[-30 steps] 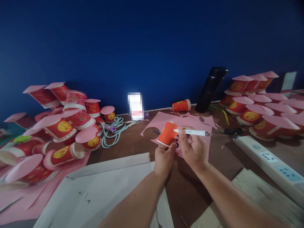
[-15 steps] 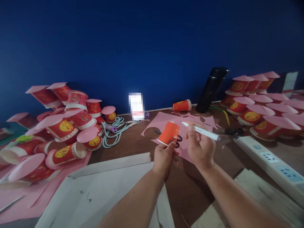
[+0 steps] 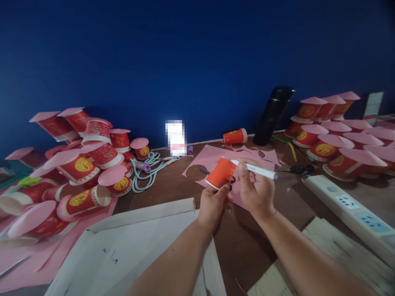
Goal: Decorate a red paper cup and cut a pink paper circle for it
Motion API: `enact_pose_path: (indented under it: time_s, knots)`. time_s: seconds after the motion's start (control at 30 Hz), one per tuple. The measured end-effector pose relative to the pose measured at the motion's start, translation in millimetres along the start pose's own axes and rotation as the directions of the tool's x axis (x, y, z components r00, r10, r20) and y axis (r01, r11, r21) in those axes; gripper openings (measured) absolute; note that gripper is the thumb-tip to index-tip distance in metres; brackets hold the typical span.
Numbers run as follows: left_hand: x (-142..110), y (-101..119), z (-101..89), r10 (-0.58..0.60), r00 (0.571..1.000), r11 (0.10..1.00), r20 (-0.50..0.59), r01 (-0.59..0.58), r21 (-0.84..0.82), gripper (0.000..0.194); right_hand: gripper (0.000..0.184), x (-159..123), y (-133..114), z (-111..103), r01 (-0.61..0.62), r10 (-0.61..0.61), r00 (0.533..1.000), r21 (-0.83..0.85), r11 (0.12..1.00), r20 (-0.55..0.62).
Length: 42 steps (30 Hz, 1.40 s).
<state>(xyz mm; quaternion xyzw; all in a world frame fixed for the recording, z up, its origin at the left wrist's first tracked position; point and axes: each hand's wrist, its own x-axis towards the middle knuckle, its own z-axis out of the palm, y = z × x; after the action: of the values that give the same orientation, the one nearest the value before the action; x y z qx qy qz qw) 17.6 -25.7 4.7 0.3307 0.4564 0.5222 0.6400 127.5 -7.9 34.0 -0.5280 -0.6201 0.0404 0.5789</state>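
Note:
Between the fingers of my left hand is a red paper cup, tilted, with its white rim toward me. My right hand grips a white marker pen, whose tip is at the upper right edge of the cup; whether it touches cannot be made out. Under the cup lies pink paper with rounded cut-outs. The dark handles of a pair of scissors show partly behind the cup and my left hand.
Red cups with pink paper discs crowd the left and right. A black flask leans against the blue wall beside some stacked cups. A power strip, a white box lid and a pale blue cord lie around.
My right hand has moved left, bringing the marker's tip from beside the cup to its edge. The cup has turned slightly, showing more plain red side.

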Motion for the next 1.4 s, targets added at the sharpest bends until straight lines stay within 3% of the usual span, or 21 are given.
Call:
enact_pose_path:
  time_s: [0.23,0.43,0.63,1.4]
  knots:
    - [-2.5,4.4,2.4,0.008,1.000,1.000,-0.019,-0.008,0.021,0.032,0.027,0.0,1.8,1.6,0.004,-0.004,1.000,0.011,1.000,0.028]
    - [1.0,-0.5,0.3,-0.010,1.000,0.999,0.014,0.010,-0.030,0.032,0.028,0.0,1.9,2.1,0.009,-0.008,1.000,-0.037,0.999,0.013]
    - [5.2,-3.6,-2.7,0.034,0.999,0.991,-0.027,-0.037,-0.127,0.029,0.027,0.4,0.8,2.6,0.021,-0.021,1.000,-0.059,0.998,0.001]
    - [6.7,0.1,-4.4,0.035,0.999,0.974,-0.009,-0.037,-0.225,0.029,0.026,-3.1,3.3,2.9,-0.001,0.004,0.999,-0.055,0.998,0.048]
